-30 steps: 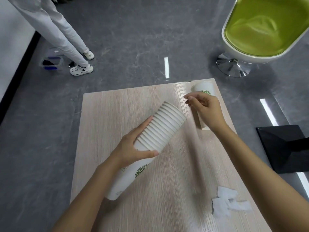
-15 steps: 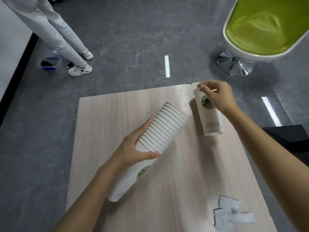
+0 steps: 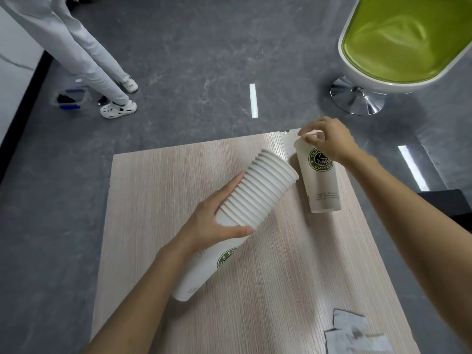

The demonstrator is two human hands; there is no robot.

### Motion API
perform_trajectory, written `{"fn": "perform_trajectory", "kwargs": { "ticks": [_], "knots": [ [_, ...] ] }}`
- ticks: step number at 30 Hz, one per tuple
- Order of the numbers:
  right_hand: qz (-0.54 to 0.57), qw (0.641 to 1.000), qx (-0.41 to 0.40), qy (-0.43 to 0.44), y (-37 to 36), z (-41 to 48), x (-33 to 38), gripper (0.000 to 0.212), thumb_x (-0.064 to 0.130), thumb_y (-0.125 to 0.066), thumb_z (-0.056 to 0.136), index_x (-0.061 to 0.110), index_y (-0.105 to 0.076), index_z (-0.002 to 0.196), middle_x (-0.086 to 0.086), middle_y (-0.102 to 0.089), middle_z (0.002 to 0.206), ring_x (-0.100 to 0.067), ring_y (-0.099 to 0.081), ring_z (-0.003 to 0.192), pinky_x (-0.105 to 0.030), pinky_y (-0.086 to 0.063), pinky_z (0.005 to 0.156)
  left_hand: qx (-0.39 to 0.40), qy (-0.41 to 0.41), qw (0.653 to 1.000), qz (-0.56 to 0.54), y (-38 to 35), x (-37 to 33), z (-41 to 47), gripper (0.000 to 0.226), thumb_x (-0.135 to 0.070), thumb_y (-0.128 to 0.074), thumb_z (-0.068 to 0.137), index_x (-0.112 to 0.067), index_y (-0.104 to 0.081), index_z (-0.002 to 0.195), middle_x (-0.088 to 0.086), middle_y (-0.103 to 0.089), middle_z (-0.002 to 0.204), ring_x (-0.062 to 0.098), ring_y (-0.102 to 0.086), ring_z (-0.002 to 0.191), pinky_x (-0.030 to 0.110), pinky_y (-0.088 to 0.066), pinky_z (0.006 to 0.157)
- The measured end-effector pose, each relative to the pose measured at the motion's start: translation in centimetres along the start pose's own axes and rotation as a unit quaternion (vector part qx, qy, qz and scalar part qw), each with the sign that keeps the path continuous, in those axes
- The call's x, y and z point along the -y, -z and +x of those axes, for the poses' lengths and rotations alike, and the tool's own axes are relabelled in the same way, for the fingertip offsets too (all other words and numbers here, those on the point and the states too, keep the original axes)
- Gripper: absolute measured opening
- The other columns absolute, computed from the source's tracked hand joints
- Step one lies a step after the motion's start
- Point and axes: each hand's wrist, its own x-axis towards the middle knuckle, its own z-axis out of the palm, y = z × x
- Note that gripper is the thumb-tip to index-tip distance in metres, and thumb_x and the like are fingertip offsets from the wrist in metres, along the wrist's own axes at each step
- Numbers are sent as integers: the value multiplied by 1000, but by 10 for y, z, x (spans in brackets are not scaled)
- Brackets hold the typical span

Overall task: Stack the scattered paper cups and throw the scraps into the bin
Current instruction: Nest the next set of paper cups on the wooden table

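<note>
Reaching further out than a second ago, my right hand [image 3: 329,139] is now at the far right corner of the table [image 3: 153,200], on top of the lone cup [image 3: 321,182] rather than in front of it.

Nearest me, by the table's near right corner, lie the paper scraps [image 3: 357,335], flat and overlapping, with neither hand on them.

Further in, my left hand [image 3: 212,226] grips the stack of cups [image 3: 258,190] round its middle. The thumb lies on the near side and the fingers wrap the far side, over the lowest of the ribbed rims. The stack is tilted, its base toward me and to the left, its open mouth pointing away and to the right. I cannot tell whether the base rests on the wood.

Just beyond that mouth, and apart from it, the lone cup is upright with its green coffee badge facing me. My right hand pinches its rim from above, thumb and fingers curled in. Whether its base is off the table I cannot tell.

Past the far edge is grey floor, with a chair [image 3: 398,34] with a green seat far right and a person's legs [image 3: 84,54] in white trousers far left
</note>
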Motion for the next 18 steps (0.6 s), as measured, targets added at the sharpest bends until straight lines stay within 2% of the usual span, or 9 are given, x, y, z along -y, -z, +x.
{"fn": "perform_trajectory", "kwargs": {
  "ticks": [1, 3, 5, 7, 9, 11, 18],
  "knots": [
    [-7, 1000, 20, -1, -1, 1, 0, 11, 29, -61, 89, 29, -71, 96, 4, -63, 100, -17, -52, 92, -47, -44, 92, 0, 0, 1000, 0, 0, 0, 0, 103, -56, -82, 56, -70, -22, 138, -31, -41, 142, -1, -47, 126, 41, -43, 109],
    [-24, 999, 46, 4, -4, 2, 0, 10, 32, -62, 89, 32, -71, 92, 16, -59, 87, -13, -51, 92, -48, -42, 92, -1, 1, 1000, 1, 0, 2, 0, 103, -56, -82, 56, -70, -22, 138, -31, -41, 142, -1, -48, 125, 41, -44, 108],
    [-31, 998, 56, 10, -6, 1, 1, 12, 29, -61, 89, 33, -72, 90, 23, -54, 77, -13, -52, 94, -48, -42, 92, -1, 3, 1000, 2, 1, 3, -1, 103, -56, -82, 56, -70, -22, 138, -30, -42, 142, 0, -48, 125, 42, -44, 108],
    [-24, 998, 54, 11, -6, 0, 5, 16, 23, -60, 90, 32, -71, 87, 26, -54, 73, -11, -50, 87, -47, -41, 92, -4, 6, 1000, 2, 2, 4, -2, 103, -56, -82, 56, -69, -22, 138, -30, -42, 142, -1, -48, 124, 41, -44, 108],
    [-10, 999, 47, 7, -5, -1, 8, 22, 17, -59, 88, 35, -70, 82, 16, -67, 81, -16, -57, 89, -48, -44, 93, -8, 7, 1000, 1, 3, 4, -3, 103, -57, -81, 55, -69, -22, 139, -31, -42, 141, -2, -48, 124, 39, -44, 108],
    [0, 999, 50, 4, -4, -2, 10, 22, 15, -59, 89, 33, -71, 83, 6, -72, 93, -19, -61, 97, -48, -44, 94, -9, 7, 1000, 0, 4, 4, -6, 103, -57, -81, 55, -68, -22, 139, -30, -42, 141, -1, -48, 124, 39, -44, 107],
    [54, 998, 20, 21, 11, -14, 12, 17, 13, -58, 92, 19, -74, 92, 5, -67, 94, -18, -61, 97, -34, -44, 88, -5, -12, 1000, 19, 9, 3, -13, 104, -55, -79, 59, -67, -17, 141, -31, -36, 144, -1, -43, 129, 37, -41, 109]
  ]
}}
